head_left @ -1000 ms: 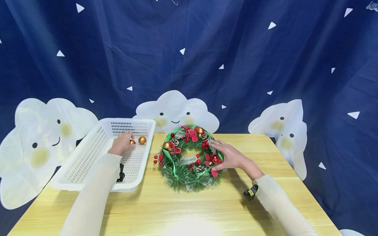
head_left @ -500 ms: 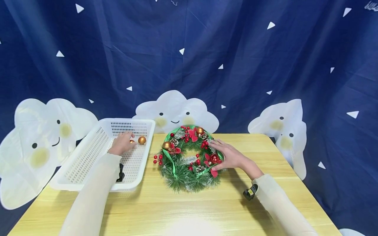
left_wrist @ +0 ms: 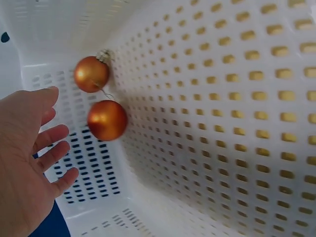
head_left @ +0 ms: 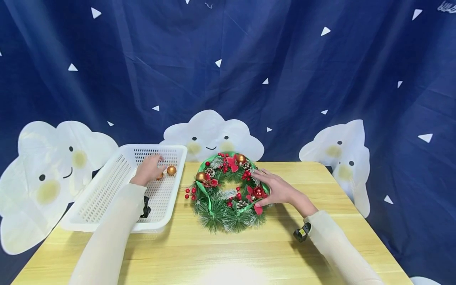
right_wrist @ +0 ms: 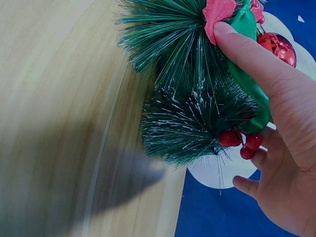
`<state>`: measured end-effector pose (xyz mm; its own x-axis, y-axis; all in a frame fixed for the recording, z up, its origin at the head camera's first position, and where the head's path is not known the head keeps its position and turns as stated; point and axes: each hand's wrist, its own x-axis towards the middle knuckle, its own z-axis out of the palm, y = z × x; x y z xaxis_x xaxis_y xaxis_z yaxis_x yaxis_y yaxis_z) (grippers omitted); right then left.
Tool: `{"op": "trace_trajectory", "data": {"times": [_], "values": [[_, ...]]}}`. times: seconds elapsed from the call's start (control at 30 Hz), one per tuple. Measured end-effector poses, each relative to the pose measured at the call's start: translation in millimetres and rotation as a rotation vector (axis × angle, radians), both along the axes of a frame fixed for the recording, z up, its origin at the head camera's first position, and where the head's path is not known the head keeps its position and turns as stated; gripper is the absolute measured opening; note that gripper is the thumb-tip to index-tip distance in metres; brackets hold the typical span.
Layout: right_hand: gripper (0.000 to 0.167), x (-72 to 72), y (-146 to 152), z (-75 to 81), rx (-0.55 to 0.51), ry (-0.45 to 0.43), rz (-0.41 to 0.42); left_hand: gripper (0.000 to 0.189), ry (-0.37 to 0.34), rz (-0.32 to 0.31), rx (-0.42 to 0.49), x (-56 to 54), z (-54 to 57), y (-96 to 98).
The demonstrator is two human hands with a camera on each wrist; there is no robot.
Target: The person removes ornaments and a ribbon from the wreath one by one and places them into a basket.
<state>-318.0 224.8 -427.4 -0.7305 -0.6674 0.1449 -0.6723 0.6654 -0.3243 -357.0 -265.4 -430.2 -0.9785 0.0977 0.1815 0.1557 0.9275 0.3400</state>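
Inside the white plastic basket point(head_left: 177, 190), my left hand point(head_left: 147, 170) hovers with loosely bent fingers and nothing held. Two gold-orange Christmas baubles lie in there: one bauble point(left_wrist: 92, 74) with its silver cap showing, the other point(left_wrist: 107, 120) touching the basket wall. A small gap separates them from my fingertips in the left wrist view. My right hand point(head_left: 276, 188) grips the right side of a green Christmas wreath point(head_left: 213, 219). Its thumb presses a red petal point(right_wrist: 217, 15) by the green ribbon point(right_wrist: 247, 81), while the fingers curl at the far side, partly hidden, near red berries point(right_wrist: 247, 143).
Both wreath and basket rest on a light wooden table point(head_left: 249, 253), the basket left of the wreath. Behind them hangs a dark blue curtain point(head_left: 228, 91) with white clouds. Gold baubles, pine cones and a red bauble point(head_left: 258, 192) decorate the wreath.
My left hand has risen slightly and its fingers have moved off the nearer gold bauble, which shows more now. The right hand and the wreath have stayed put.
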Motion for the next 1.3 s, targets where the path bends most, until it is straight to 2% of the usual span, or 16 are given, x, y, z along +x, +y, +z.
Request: {"op": "trace_trajectory", "data": {"times": [0.3,0.6,0.83,1.0,1.13,1.3], "values": [[0.109,1.4,0,1.8,-0.003,-0.006,0.004,0.037,0.103,-0.048,0.056,-8.9,21.5,19.3],[0.109,2.0,-1,3.0,-0.002,-0.008,0.003,0.035,0.165,-0.086,0.161,-15.6,51.0,47.9],[0.109,2.2,1,1.1,-0.007,0.011,0.011,0.037,0.204,-0.125,0.256,-9.1,80.3,76.2],[0.109,2.3,1,0.5,-0.003,-0.005,0.001,0.036,0.231,-0.184,0.332,-0.4,97.0,101.2],[0.109,1.8,1,0.8,-0.006,0.004,0.006,0.037,0.201,-0.232,0.328,7.4,100.2,117.7],[0.108,1.2,1,1.0,-0.012,0.023,0.022,0.04,0.135,-0.275,0.274,17.7,92.8,131.2]]}}
